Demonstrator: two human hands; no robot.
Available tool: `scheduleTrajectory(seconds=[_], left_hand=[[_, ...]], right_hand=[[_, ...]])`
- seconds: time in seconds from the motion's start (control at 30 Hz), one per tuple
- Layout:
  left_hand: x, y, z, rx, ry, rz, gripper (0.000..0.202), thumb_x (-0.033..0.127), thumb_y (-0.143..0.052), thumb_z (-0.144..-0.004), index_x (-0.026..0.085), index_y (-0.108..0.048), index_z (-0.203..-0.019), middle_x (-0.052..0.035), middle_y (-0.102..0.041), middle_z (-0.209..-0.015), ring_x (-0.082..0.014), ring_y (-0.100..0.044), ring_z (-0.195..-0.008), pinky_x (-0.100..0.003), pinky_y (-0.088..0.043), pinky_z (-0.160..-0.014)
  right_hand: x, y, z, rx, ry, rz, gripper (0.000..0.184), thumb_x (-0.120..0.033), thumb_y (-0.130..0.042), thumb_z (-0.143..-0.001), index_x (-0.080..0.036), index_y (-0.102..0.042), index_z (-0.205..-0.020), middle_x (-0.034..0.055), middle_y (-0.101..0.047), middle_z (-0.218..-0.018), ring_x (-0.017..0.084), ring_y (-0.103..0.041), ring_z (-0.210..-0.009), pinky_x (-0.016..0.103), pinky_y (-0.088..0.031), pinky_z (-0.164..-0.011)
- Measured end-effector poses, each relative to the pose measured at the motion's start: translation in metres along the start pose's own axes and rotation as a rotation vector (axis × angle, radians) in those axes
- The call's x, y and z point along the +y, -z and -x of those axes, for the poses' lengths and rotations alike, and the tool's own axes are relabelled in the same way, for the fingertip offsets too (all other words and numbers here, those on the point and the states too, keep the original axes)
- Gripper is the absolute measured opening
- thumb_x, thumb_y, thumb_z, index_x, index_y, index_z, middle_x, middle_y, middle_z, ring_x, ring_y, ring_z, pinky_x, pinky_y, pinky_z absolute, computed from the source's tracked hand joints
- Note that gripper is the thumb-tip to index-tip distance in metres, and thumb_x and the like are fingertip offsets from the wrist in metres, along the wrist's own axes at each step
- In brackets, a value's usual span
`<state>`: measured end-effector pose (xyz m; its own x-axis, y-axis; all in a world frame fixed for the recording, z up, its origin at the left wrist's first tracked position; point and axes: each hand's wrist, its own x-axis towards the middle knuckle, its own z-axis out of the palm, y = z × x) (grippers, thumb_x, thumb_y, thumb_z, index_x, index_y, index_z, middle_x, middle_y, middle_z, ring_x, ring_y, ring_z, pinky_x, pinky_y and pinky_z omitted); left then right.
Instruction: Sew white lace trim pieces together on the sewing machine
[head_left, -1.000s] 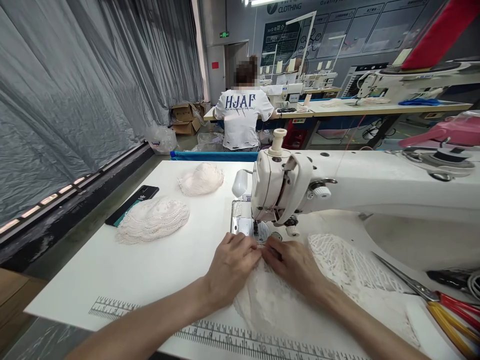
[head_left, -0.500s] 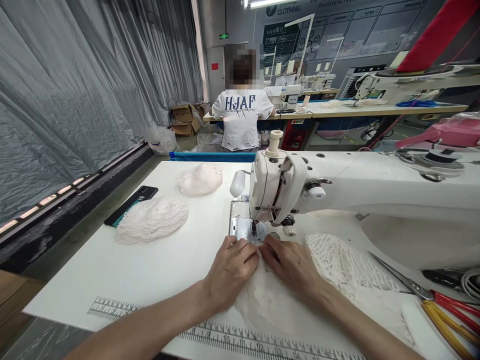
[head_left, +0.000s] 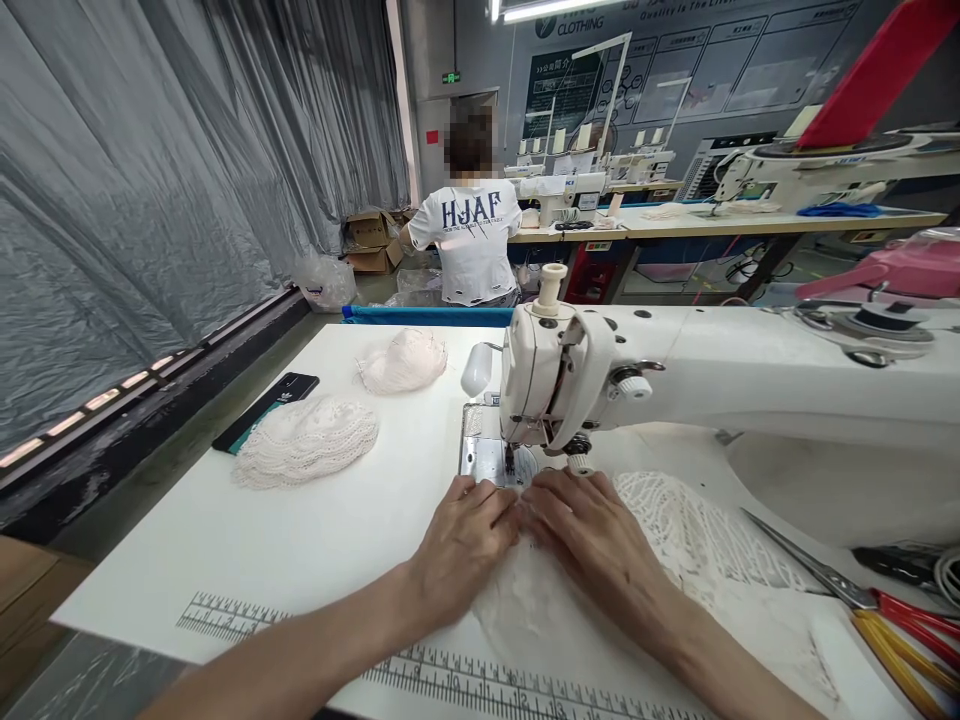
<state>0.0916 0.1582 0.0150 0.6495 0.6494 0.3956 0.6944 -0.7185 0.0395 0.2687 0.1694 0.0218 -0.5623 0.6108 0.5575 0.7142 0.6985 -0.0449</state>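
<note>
Just in front of the presser foot (head_left: 511, 460) of a white sewing machine (head_left: 675, 365), my left hand (head_left: 466, 548) has its fingers curled on the edge of a thin white fabric piece (head_left: 529, 610). Beside it, my right hand (head_left: 600, 545) bends its fingers over the same edge; its fingertips are partly hidden. The two hands nearly meet at the metal needle plate (head_left: 484, 458). From there the fabric drapes toward me over the table between my forearms. White openwork lace (head_left: 697, 525) lies to the right of my right hand.
Scissors (head_left: 840, 583) with red and yellow handles lie at right. On the left are stacked lace pieces (head_left: 307, 445) overlapping a dark phone (head_left: 262, 410), and a pale pink piece (head_left: 405, 362). A ruler strip (head_left: 450, 680) marks the front edge. Ahead, a co-worker (head_left: 472, 240) sits at another table.
My right hand has spread and flattened somewhat over the fabric, its knuckles now farther forward. My left hand stays nearly where it was. The co-worker leans to the left.
</note>
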Motion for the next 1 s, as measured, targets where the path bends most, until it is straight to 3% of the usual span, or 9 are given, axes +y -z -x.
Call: scheduleTrajectory(seconds=[0.1,0.23,0.43,0.83,0.93,1.0], left_hand=[[0.001,0.001,-0.001,-0.022,0.008,-0.005,0.016,0.015,-0.044,-0.092,0.016,-0.055,-0.104,-0.0035,-0.062,-0.105,-0.0153,-0.055,-0.090,-0.034,-0.038,-0.079],[-0.005,-0.004,-0.002,0.023,-0.014,-0.054,0.018,0.015,-0.049,-0.090,0.013,-0.054,-0.107,-0.0064,-0.061,-0.110,-0.0172,-0.054,-0.093,-0.035,-0.037,-0.080],[-0.023,-0.009,-0.014,-0.006,0.005,-0.141,0.006,0.013,-0.051,-0.088,0.012,-0.056,-0.087,-0.0072,-0.063,-0.095,-0.0203,-0.055,-0.091,-0.037,-0.036,-0.076],[-0.046,-0.023,-0.029,0.009,-0.001,-0.109,0.005,0.019,-0.052,-0.089,0.015,-0.051,-0.086,-0.0010,-0.061,-0.088,-0.0177,-0.053,-0.088,-0.038,-0.034,-0.077],[-0.048,-0.024,-0.031,0.017,0.012,-0.094,0.005,0.018,-0.050,-0.090,0.016,-0.051,-0.086,0.0001,-0.061,-0.085,-0.0174,-0.054,-0.086,-0.038,-0.034,-0.076],[-0.048,-0.022,-0.028,0.019,0.022,-0.085,0.006,0.017,-0.047,-0.091,0.016,-0.052,-0.089,-0.0019,-0.062,-0.093,-0.0189,-0.054,-0.093,-0.039,-0.033,-0.078]], right_hand=[[-0.003,0.004,0.002,-0.098,0.017,-0.046,0.035,-0.030,-0.034,-0.097,-0.015,-0.058,-0.076,0.0063,-0.062,-0.074,0.018,-0.055,-0.068,0.033,-0.034,-0.067],[0.003,-0.003,0.006,-0.125,0.018,0.005,0.037,-0.038,-0.035,-0.096,-0.015,-0.061,-0.082,0.0077,-0.064,-0.080,0.020,-0.058,-0.073,0.034,-0.033,-0.069],[0.014,-0.016,0.004,-0.063,0.001,0.078,0.032,-0.033,-0.034,-0.097,-0.015,-0.061,-0.099,0.0116,-0.066,-0.104,0.020,-0.060,-0.078,0.034,-0.033,-0.072],[0.023,-0.021,-0.002,-0.169,-0.037,0.246,0.033,-0.030,-0.033,-0.097,-0.015,-0.060,-0.108,0.0098,-0.069,-0.077,0.018,-0.057,-0.059,0.038,-0.033,-0.076],[0.024,-0.022,-0.002,-0.173,-0.041,0.220,0.034,-0.031,-0.033,-0.097,-0.014,-0.058,-0.112,0.0121,-0.069,-0.084,0.019,-0.059,-0.065,0.039,-0.034,-0.078],[0.025,-0.018,0.000,-0.173,-0.033,0.152,0.034,-0.034,-0.036,-0.096,-0.015,-0.058,-0.114,0.0138,-0.068,-0.095,0.022,-0.061,-0.076,0.041,-0.034,-0.080]])
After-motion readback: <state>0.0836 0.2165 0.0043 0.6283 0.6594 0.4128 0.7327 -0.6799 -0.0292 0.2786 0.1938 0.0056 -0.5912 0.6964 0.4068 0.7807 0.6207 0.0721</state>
